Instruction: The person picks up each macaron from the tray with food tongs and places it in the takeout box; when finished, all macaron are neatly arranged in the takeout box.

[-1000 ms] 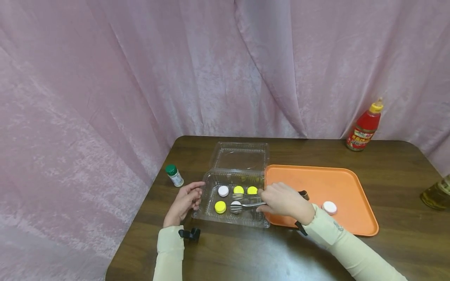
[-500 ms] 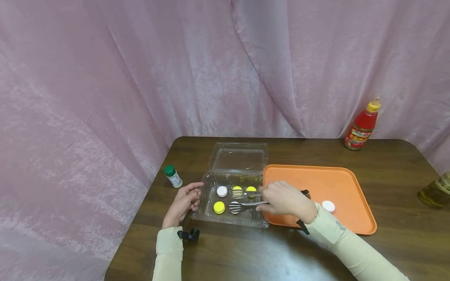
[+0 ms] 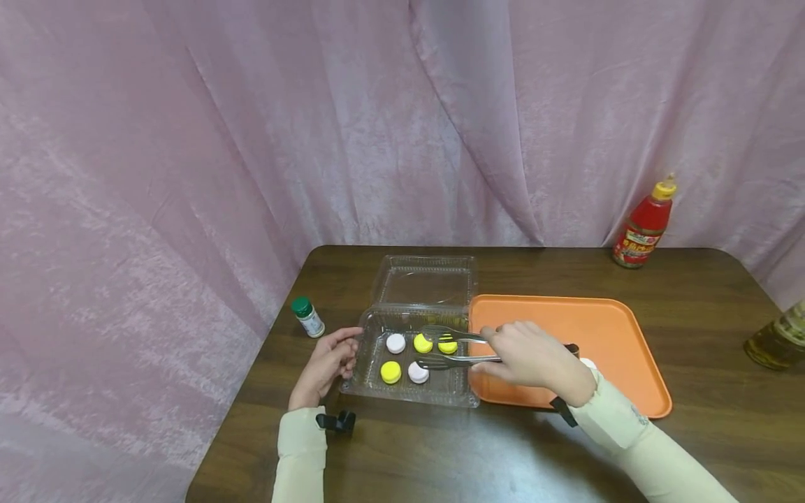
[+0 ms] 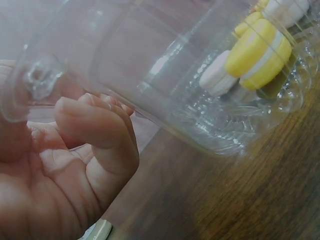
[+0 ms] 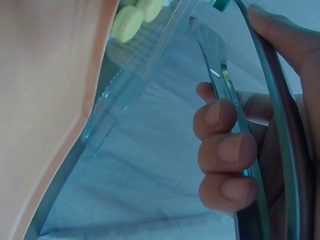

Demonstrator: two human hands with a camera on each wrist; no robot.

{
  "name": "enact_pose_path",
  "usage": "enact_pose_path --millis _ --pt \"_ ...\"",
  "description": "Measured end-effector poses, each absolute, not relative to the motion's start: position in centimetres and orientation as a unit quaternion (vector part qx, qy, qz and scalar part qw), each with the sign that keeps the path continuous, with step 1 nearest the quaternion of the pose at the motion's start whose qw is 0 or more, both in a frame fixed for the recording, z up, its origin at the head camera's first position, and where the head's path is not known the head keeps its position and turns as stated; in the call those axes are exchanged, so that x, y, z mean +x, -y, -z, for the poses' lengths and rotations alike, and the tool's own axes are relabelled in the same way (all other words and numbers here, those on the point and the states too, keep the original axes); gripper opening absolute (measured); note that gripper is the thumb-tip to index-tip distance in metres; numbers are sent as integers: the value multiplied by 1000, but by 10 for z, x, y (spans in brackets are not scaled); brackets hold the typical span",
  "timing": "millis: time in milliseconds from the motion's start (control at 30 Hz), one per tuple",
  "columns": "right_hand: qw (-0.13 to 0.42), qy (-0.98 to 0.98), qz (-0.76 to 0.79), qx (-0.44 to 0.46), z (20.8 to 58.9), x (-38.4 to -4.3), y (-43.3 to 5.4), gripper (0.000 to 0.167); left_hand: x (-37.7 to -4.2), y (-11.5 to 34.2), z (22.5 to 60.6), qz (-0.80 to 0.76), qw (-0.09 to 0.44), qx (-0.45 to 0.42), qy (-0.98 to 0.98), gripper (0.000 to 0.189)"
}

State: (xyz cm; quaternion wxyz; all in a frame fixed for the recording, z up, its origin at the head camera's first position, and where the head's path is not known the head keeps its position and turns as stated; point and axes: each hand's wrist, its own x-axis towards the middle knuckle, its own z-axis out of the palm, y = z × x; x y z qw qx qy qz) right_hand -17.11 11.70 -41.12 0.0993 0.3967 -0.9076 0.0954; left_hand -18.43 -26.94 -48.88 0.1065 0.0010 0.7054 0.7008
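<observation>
My left hand (image 3: 327, 367) grips the left rim of a clear hinged plastic container (image 3: 409, 396), its lid folded back. In the left wrist view, curled fingers (image 4: 102, 122) meet the rim near its corner. Inside sit white macarons, one back left (image 3: 395, 343) and one front right (image 3: 418, 372), and yellow ones, front left (image 3: 390, 372), back middle (image 3: 423, 342) and back right (image 3: 448, 344). My right hand (image 3: 534, 356) holds metal tongs (image 3: 462, 360) over the container's right half. The tongs' arms are spread, with nothing between their tips.
An orange tray (image 3: 566, 314) adjoins the container on the right; my right wrist partly hides a white macaron (image 3: 588, 363) on it. A green-capped shaker (image 3: 308, 318) stands at left, a red sauce bottle (image 3: 643, 227) at back right, an oil bottle (image 3: 780, 339) at far right.
My right hand and the tongs have drawn back to the right, so the front right white macaron shows uncovered in the container. The left hand keeps its place at the rim.
</observation>
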Motion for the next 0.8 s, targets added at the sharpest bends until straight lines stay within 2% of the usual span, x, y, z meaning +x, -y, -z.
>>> enact_pose_path --millis 633,800 --pt "106 933 -138 315 407 -156 -166 40 -184 268 487 -702 113 -11 -703 51" --pt "131 934 -143 301 410 -148 -179 38 -183 268 486 -702 113 -9 -704 51"
